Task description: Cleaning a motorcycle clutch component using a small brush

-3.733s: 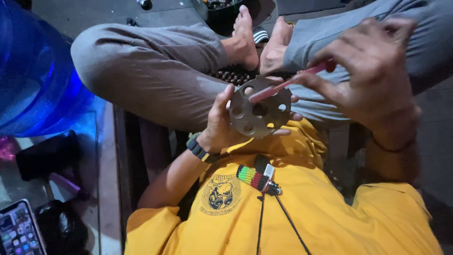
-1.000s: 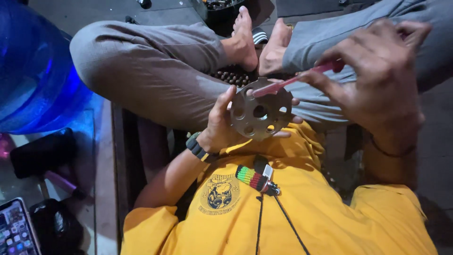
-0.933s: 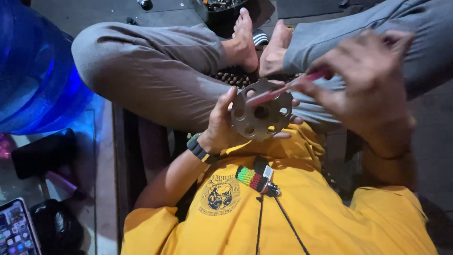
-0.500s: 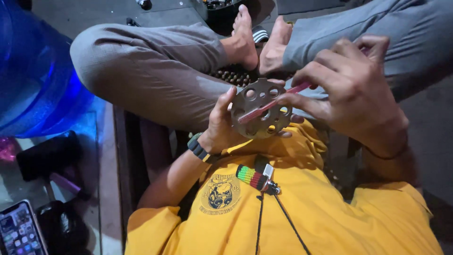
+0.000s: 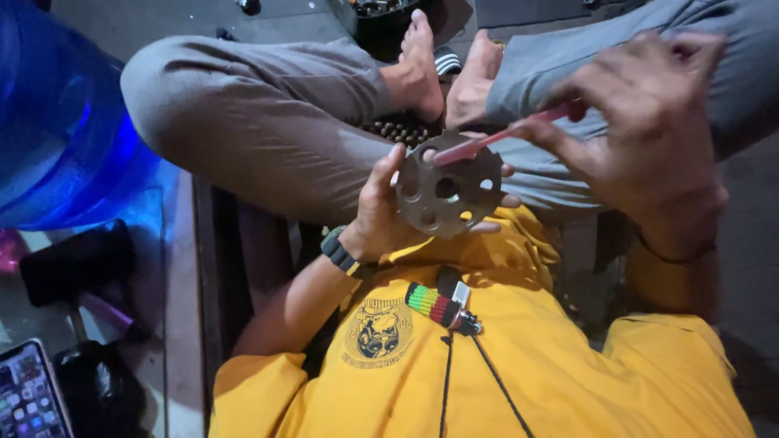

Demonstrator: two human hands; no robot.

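Perforated metal disc (image 5: 448,193) sits clasped in the left hand (image 5: 381,207) while the right hand (image 5: 649,130), pinching the red brush (image 5: 499,138), has swung outward again after its inward stroke, brushing evidently ongoing.

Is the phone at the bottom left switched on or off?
On. The phone screen is lit and shows rows of small coloured icons; it lies apart from both hands.

- A grey concrete floor (image 5: 154,20) was seen beneath everything.
- A large blue water jug (image 5: 57,122) was stood on it.
- A phone (image 5: 32,397) was laid nearby.
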